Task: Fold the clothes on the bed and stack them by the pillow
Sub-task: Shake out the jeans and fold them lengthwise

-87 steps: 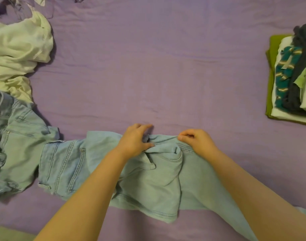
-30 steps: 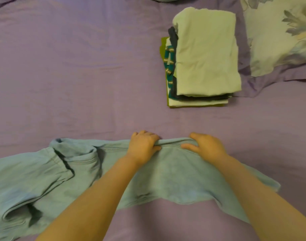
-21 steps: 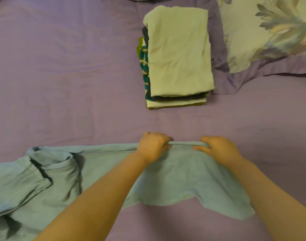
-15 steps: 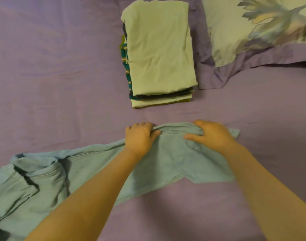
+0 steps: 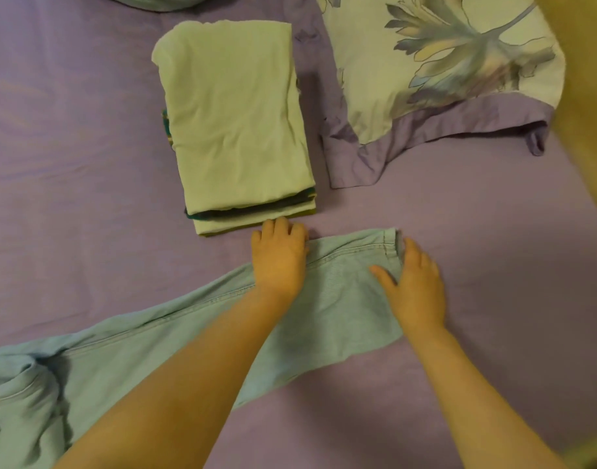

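Jeans (image 5: 327, 309) lie flat across the bed (image 5: 87, 204). Left hand (image 5: 279, 260) grips the far seam, fingers curled over it; right hand (image 5: 414, 286) presses flat by the hem, likely pinning the leg straight. Just past the left fingertips: stack (image 5: 234, 123), pillow (image 5: 436, 62) beside.

— What colour were the jeans (image 5: 337, 299) I had?
— Pale blue denim, with stitched seams in the same tone.
— And the bed sheet (image 5: 70, 170)?
— Plain lilac. The stack (image 5: 236, 123) was topped by pale green cloth; under it I saw edges of dark grey, teal stripe and olive.
— The pillow (image 5: 442, 62)?
— Cream, printed with a grey-blue and lavender flower, bordered in purple.
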